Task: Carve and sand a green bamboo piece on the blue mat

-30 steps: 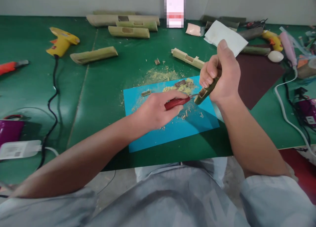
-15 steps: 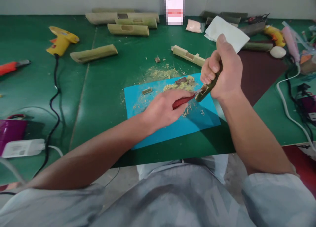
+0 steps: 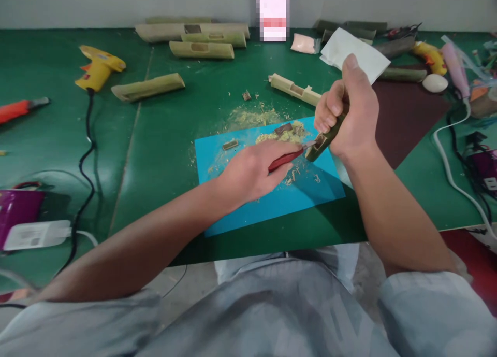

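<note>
My left hand [image 3: 252, 174] is closed around a red-handled knife [image 3: 285, 160], its short blade pointing right. The blade tip meets the cut-out opening of a green bamboo piece [image 3: 319, 148]. My right hand [image 3: 351, 111] grips that bamboo, which tilts down toward the left; its upper part is hidden in the fingers. Beneath both hands lies a blue sheet [image 3: 233, 219] strewn with bamboo shavings [image 3: 272, 137]. A small cut bamboo chip [image 3: 230, 145] rests on the sheet's left part. Just behind the right hand is a pale notched bamboo piece [image 3: 293, 86].
A yellow glue gun [image 3: 99, 68] with a black cord stands at left, near a bamboo length [image 3: 149, 87]. Several bamboo tubes [image 3: 202, 50] lie along the back. White paper [image 3: 351, 51] and a dark red sheet [image 3: 407, 108] are at right. A purple box [image 3: 19, 209] sits front left.
The knife and my left hand have shifted very slightly left. The bamboo stays in my right hand, and the whole view has moved a little.
</note>
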{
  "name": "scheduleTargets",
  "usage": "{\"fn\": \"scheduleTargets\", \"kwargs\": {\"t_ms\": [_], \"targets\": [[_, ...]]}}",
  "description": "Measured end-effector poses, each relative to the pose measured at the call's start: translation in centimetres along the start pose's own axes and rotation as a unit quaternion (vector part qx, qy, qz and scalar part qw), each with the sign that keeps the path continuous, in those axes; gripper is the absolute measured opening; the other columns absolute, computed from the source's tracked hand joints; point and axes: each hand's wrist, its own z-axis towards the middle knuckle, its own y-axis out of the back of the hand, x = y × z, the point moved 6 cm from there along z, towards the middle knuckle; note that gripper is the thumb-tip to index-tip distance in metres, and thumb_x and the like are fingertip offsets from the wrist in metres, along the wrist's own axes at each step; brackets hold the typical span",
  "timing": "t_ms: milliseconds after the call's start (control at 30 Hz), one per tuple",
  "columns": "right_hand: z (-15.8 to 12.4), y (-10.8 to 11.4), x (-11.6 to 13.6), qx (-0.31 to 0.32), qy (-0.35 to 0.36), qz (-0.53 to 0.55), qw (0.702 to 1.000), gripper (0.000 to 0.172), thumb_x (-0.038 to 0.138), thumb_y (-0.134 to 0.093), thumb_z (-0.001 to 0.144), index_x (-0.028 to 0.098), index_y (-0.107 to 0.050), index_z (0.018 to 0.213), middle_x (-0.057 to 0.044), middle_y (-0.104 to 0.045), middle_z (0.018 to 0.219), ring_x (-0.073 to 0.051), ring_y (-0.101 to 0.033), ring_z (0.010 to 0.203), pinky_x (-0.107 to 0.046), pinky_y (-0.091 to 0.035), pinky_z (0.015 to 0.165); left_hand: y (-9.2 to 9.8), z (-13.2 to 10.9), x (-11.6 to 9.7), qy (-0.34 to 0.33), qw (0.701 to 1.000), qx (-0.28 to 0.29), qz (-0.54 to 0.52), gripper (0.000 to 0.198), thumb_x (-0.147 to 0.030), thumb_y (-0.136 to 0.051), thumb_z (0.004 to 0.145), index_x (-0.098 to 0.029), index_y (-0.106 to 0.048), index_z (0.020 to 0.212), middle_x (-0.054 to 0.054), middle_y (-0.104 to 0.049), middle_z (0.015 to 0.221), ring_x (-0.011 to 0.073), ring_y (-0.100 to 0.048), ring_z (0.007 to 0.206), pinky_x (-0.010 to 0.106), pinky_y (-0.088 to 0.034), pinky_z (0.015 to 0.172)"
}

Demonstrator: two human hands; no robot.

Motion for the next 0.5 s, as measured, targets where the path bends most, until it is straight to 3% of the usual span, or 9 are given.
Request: {"fn": "scheduleTargets", "kwargs": {"t_ms": [200, 500], "targets": [[0.0, 0.0, 0.1, 0.026, 0.004, 0.017, 1.0, 0.064, 0.087, -0.053, 0.069, 0.031, -0.036, 0.045, -0.001, -0.029, 0.041, -0.022, -0.039, 0.045, -0.04, -0.035, 0.047, 0.5, -0.4, 0.3, 0.011, 1.0, -0.014, -0.024, 0.033, -0.026, -0.058, 0.092, -0.025, -0.066, 0.124, 0.005, -0.072, 0.121, 0.0221, -0.07, 0.108, 0.035, -0.056, 0.094], [-0.1, -0.5, -0.4, 0.051, -0.006, 0.019, 0.998, 0.064, 0.085, -0.057, 0.069, 0.029, -0.037, 0.045, 0.0, -0.031, 0.041, -0.02, -0.038, 0.044, -0.039, -0.035, 0.045, -0.9, -0.3, 1.5, 0.01, 0.998, -0.03, -0.063, 0.03, -0.029, -0.058, 0.093, -0.022, -0.067, 0.122, 0.006, -0.071, 0.121, 0.022, -0.069, 0.109, 0.036, -0.055, 0.098]]}}
